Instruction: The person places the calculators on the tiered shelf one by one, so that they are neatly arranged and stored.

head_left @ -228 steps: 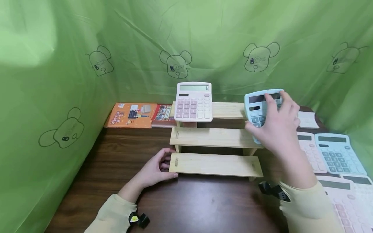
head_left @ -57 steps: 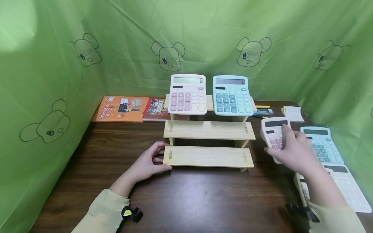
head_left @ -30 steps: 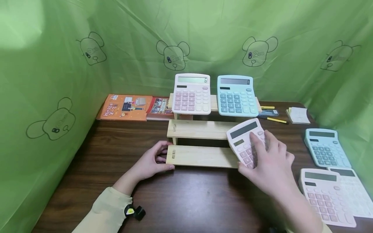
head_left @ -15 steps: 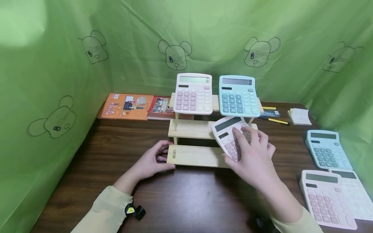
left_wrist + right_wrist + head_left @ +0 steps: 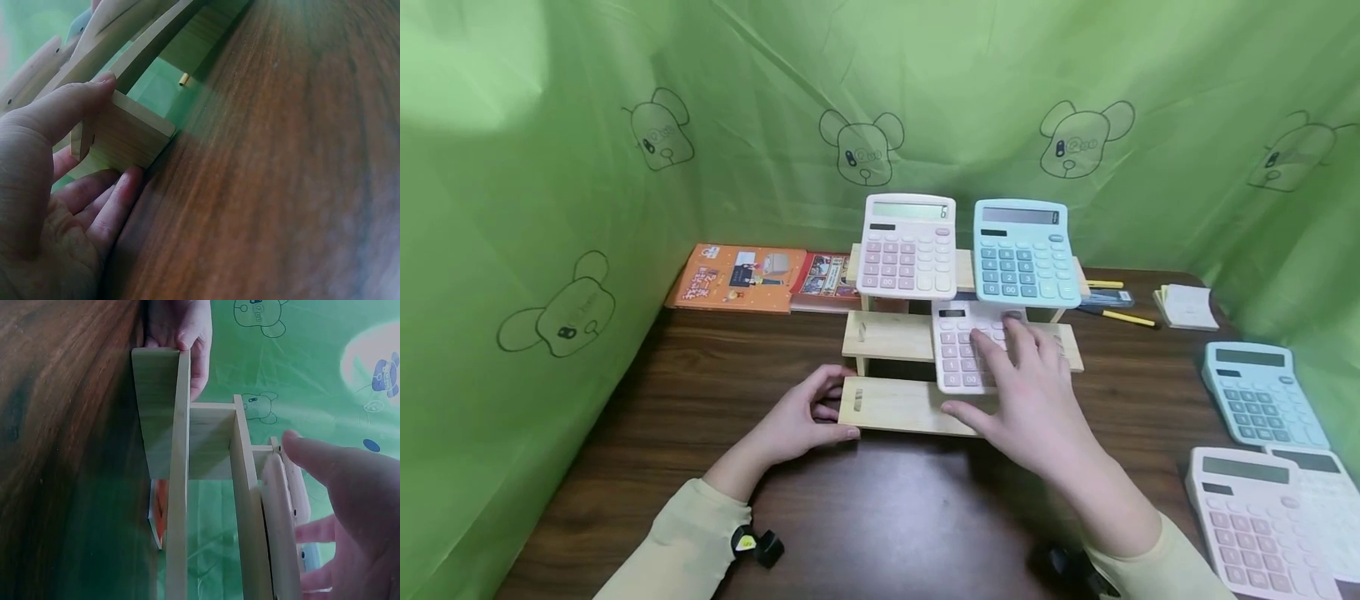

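Note:
My left hand (image 5: pixel 793 421) grips the left end of the lowest step of a three-tier wooden display stand (image 5: pixel 895 408); in the left wrist view its thumb lies along the board's edge, with the fingers against the side panel (image 5: pixel 125 134). On the middle step rests a pink calculator (image 5: pixel 953 357), its screen hidden by the tier above. The fingertips of my right hand (image 5: pixel 1037 408) touch its keys, while the thumb stands apart from it, as the right wrist view confirms. Another pink calculator (image 5: pixel 907 258) and a blue calculator (image 5: pixel 1026 262) sit side by side on the top step.
At the right lie a blue calculator (image 5: pixel 1262 396), a pink calculator (image 5: pixel 1255 533) and a white one (image 5: pixel 1322 500) partly beneath it. Notepaper (image 5: pixel 1187 306) and pens (image 5: pixel 1127 318) lie behind them. Books (image 5: pixel 737 279) are at the back left; green curtains (image 5: pixel 760 75) enclose the table.
A blue calculator was put on the top step. My right hand fetched a pink calculator from the right, set it straight on the middle step and loosened its hold. My left hand stayed.

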Action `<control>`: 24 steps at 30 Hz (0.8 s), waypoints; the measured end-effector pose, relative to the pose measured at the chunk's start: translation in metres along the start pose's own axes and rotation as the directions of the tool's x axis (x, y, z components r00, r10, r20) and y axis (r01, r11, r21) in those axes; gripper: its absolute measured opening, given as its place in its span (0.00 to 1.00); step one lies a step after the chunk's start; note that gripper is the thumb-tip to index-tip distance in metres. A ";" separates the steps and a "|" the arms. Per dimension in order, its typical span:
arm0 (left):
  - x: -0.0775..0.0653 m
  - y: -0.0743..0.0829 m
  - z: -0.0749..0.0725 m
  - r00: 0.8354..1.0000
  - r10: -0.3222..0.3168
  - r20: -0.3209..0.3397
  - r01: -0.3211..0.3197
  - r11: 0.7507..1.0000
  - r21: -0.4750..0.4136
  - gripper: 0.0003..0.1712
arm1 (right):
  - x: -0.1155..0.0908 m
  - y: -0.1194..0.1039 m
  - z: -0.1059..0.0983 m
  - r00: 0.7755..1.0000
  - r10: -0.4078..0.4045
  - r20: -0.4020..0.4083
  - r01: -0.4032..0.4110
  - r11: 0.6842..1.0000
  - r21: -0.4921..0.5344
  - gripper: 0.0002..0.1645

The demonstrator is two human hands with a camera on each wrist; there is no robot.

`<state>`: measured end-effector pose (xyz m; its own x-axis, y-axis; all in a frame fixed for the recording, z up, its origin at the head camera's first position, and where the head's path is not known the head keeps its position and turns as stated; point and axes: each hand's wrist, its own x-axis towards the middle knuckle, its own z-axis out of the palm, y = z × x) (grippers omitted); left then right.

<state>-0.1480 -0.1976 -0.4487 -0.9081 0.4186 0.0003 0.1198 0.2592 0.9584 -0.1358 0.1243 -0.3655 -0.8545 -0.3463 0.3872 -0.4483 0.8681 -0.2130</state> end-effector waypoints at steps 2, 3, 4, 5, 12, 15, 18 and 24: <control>0.001 0.000 0.000 1.000 0.008 0.005 -0.008 1.000 0.000 0.40 | 0.000 0.004 0.000 0.999 -0.047 -0.011 0.047 0.999 0.018 0.51; 0.002 -0.001 0.001 1.000 0.011 0.009 -0.011 1.000 0.001 0.40 | 0.000 0.006 -0.001 0.997 -0.071 -0.019 0.071 0.997 0.031 0.49; 0.003 -0.002 0.001 1.000 0.013 0.012 -0.013 1.000 0.002 0.40 | -0.001 0.008 -0.001 0.995 -0.092 -0.028 0.093 0.995 0.047 0.46; 0.003 -0.002 0.001 1.000 0.016 0.013 -0.016 1.000 0.006 0.40 | -0.002 0.010 -0.001 0.993 -0.110 -0.037 0.113 0.992 0.064 0.42; 0.006 -0.024 0.000 1.000 0.000 -0.018 0.000 0.999 0.040 0.43 | -0.003 0.024 -0.004 0.991 -0.125 -0.042 0.128 0.986 0.105 0.30; 0.007 -0.028 0.000 1.000 0.013 -0.010 -0.013 0.999 0.035 0.44 | -0.003 0.028 -0.007 0.997 -0.081 -0.010 0.082 0.992 0.098 0.30; 0.007 -0.029 0.000 1.000 0.023 -0.005 -0.022 0.999 0.039 0.43 | -0.003 0.030 -0.009 0.998 -0.059 0.019 0.056 0.991 0.119 0.30; 0.007 -0.027 -0.001 1.000 0.009 -0.018 -0.008 0.999 0.054 0.43 | 0.002 0.033 0.001 0.997 -0.072 0.034 0.062 0.970 0.235 0.29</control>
<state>-0.1577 -0.2024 -0.4743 -0.9143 0.4048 0.0137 0.1481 0.3027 0.9415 -0.1524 0.1519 -0.3727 -0.8287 -0.4194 0.3706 -0.5491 0.7373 -0.3935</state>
